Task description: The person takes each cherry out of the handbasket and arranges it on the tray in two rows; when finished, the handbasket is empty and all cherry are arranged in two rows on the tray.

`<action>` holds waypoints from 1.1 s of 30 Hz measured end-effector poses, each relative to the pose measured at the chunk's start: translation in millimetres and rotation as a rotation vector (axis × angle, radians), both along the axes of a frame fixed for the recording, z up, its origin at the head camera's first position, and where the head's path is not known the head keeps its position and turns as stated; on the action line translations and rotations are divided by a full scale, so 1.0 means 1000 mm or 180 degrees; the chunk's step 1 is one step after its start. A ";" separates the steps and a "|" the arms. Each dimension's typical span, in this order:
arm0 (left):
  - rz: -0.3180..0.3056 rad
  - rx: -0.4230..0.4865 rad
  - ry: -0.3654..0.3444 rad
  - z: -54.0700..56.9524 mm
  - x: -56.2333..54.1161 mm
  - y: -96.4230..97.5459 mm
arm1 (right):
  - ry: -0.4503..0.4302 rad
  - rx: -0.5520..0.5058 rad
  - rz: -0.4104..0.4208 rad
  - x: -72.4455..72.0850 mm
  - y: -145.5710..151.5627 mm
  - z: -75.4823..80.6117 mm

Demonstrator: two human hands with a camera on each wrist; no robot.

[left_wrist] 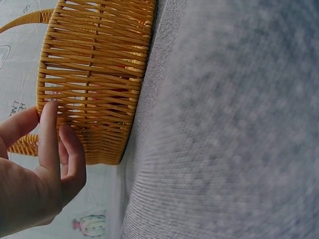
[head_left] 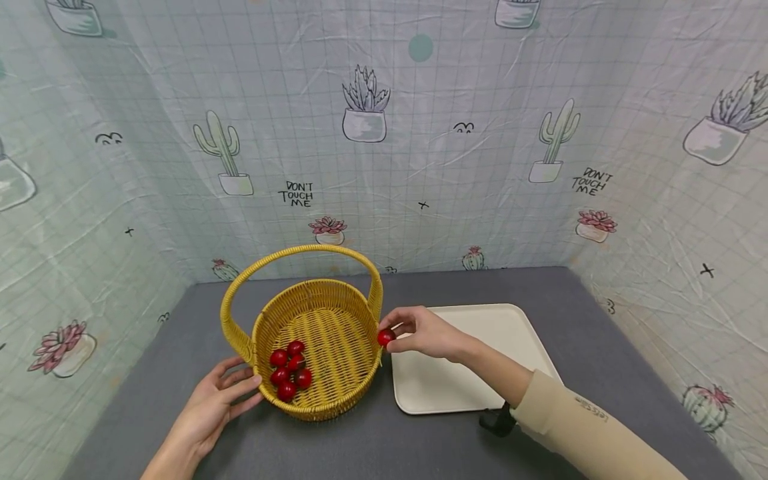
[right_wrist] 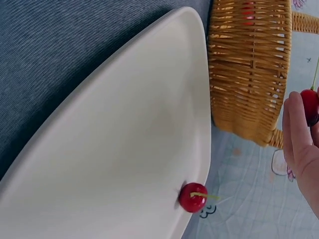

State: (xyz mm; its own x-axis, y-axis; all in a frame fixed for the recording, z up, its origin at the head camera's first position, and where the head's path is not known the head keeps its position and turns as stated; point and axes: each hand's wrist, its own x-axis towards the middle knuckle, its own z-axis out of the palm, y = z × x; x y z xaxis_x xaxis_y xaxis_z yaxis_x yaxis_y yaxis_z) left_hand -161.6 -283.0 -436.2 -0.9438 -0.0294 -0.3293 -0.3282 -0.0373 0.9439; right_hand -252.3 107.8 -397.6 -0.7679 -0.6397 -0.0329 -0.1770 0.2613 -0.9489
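Note:
A yellow wicker basket [head_left: 321, 407] with a tall arched handle holds several red cherries [head_left: 291, 371], gathered on its left side. My left hand [head_left: 219, 403] grips the basket's left edge; in the left wrist view its fingertips meet the rim and outer wall. Just outside the right rim, my right hand [head_left: 423, 332] pinches a single cherry [head_left: 386, 337] between thumb and fingers. A green stem rises from that cherry in the right wrist view. Another stemmed cherry [right_wrist: 192, 197] lies by the edge of a cream tray [right_wrist: 124, 129]; the head view hides it behind the right hand.
To the right of the basket, the tray lies flat on the grey tabletop [head_left: 360, 453], close to the basket wall. The right forearm crosses over the tray. A cloth printed with cacti [head_left: 366, 100] stands as a wall behind and on both sides.

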 end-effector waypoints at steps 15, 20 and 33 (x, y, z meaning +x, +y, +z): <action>-0.0009 0.0052 0.0041 -0.001 0.000 -0.001 | 0.0120 0.0171 -0.0196 -0.005 0.032 -0.007; -0.0022 0.0043 0.0037 -0.001 0.000 -0.001 | 0.0101 0.0138 -0.0326 -0.010 0.045 -0.014; -0.0021 0.0029 0.0027 -0.002 0.001 -0.001 | -0.0073 0.0170 -0.0577 -0.023 0.070 -0.026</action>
State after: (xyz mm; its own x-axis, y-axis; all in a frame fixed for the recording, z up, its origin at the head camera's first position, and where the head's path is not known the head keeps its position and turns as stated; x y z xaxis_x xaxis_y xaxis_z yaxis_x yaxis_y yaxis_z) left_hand -160.9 -284.3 -438.5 -0.9467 -0.0203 -0.3215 -0.3204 -0.0436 0.9463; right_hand -275.7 177.3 -423.5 -0.8692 -0.4876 -0.0820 -0.1008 0.3370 -0.9361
